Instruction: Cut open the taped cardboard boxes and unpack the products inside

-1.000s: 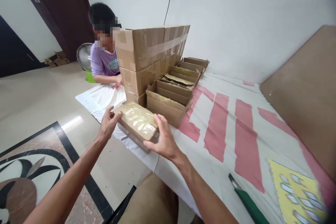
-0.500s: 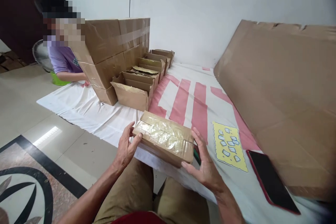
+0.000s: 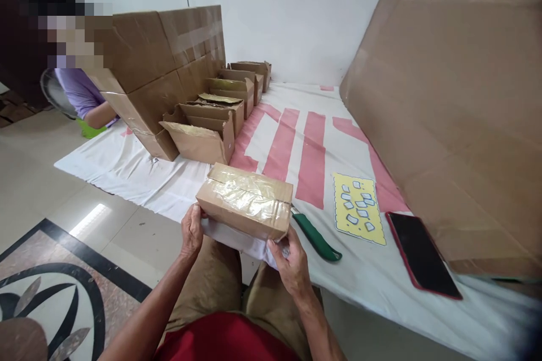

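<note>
A small cardboard box (image 3: 239, 215), its top sealed with shiny clear tape, is at the near edge of the cloth-covered table. My left hand (image 3: 192, 232) is closed on its near left corner, fingertips tucked under and out of sight. At the near right corner my right hand (image 3: 292, 265) grips the box, thumb on the front face and fingers behind. Just right of the box lies a knife with a green handle (image 3: 317, 238); the box hides part of its blade.
Stacked cartons (image 3: 148, 53) stand at left, beside a row of open cardboard boxes (image 3: 199, 141). A yellow card (image 3: 359, 208) and a red-edged phone (image 3: 423, 256) lie to the right, before a large cardboard sheet (image 3: 457, 124). Beyond the stack is a person in a purple sleeve (image 3: 80, 93).
My hands have shifted from the box's ends and top to its lower near corners. More of the green-handled knife shows. The camera view has moved a little.
</note>
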{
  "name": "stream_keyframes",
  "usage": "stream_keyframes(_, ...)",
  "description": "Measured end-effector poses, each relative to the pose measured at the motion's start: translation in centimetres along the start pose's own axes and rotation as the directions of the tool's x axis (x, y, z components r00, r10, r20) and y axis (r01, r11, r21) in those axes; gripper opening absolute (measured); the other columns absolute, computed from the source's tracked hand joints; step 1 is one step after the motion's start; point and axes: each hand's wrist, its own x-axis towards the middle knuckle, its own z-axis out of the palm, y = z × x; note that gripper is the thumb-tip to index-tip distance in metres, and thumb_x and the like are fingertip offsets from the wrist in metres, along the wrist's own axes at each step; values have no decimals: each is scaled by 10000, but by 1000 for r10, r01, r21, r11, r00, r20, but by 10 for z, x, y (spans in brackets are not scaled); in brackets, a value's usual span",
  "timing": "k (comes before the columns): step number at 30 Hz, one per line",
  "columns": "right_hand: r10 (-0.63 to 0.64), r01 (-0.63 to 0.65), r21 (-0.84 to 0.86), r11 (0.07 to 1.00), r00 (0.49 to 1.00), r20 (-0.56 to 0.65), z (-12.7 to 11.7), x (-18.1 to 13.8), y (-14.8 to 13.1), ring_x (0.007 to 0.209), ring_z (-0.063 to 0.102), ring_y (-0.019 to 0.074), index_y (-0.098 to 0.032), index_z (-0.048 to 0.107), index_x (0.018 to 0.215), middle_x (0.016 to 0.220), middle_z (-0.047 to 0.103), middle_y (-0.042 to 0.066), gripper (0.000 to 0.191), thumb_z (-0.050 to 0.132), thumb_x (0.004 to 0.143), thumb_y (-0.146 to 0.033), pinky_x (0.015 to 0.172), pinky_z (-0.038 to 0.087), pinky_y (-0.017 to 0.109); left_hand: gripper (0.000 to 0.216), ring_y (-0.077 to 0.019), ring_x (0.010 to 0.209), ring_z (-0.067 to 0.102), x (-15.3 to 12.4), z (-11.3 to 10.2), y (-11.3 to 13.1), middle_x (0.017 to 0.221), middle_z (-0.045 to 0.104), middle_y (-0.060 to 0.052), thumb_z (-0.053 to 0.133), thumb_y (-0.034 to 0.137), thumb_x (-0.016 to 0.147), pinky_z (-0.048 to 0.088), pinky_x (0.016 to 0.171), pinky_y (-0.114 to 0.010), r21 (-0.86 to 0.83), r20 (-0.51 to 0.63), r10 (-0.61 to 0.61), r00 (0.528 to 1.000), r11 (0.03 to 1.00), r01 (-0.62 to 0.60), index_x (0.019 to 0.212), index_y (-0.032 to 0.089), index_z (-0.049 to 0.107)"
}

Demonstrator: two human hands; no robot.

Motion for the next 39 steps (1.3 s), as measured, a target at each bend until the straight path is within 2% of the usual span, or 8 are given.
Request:
stream_keyframes(5,-58,57,-20,998,998,-15,1,0,2,1307,616,315,-218,553,1452,1441,621,154,550,635,925,-355,1080,543,488,483,-208,674,617,1,-1,0,662,647,-37,429,578,932,507,694,-318,21,-26,-18,1000,1000,18,650,225,597)
stream_keyframes(8,-62,63,8,998,992,-109,3,-6,-2,1275,618,312,-228,665,1278,1360,645,144,395,617,897,-318,1069,543,491,465,-202,665,629,2,-1,-2,662,646,-31,414,577,918,529,698,-316,-3,-46,-32,998,999,31,679,220,591)
stream_keyframes(11,68,-32,144,989,965,-254,5,-9,-2,1141,662,288,-231,694,1016,1175,684,128,194,573,895,-320,999,574,472,416,-181,645,626,4,1,-2,676,634,-15,405,563,887,556,686,-310,-38,-66,-49,997,998,47,735,214,575)
stream_keyframes(13,169,-97,257,962,945,-279,5,-5,-1,1010,703,266,-220,673,1021,1078,703,116,214,537,922,-352,895,617,444,371,-162,625,615,5,3,1,680,609,-1,407,538,856,564,651,-295,-54,-88,-64,994,997,59,760,210,551)
stream_keyframes(18,183,-114,341,933,967,-179,-2,16,-2,823,741,232,-215,682,1099,981,752,78,290,561,929,-416,656,638,352,296,-131,564,575,7,11,14,649,550,24,426,487,808,553,573,-263,-39,-158,-90,983,996,85,752,210,512)
stream_keyframes(25,49,-12,262,965,990,-134,-12,36,-19,824,711,210,-228,728,914,906,745,54,133,630,883,-312,750,605,331,246,-157,562,588,4,13,23,576,522,27,502,423,822,541,560,-269,54,-215,-102,971,992,117,676,225,500)
stream_keyframes(35,-42,55,109,993,992,-118,-8,41,-11,835,704,190,-223,701,865,889,751,54,182,522,898,-216,769,578,293,136,-166,595,556,-7,14,44,548,545,5,539,225,784,451,551,-253,115,-183,-124,975,983,146,653,187,532)
stream_keyframes(39,-25,37,94,995,992,-122,-32,37,-15,804,713,181,-222,677,902,871,741,38,192,491,945,-247,737,559,278,125,-159,588,560,-7,12,45,554,550,6,557,219,770,465,557,-249,99,-176,-138,975,983,157,651,185,540)
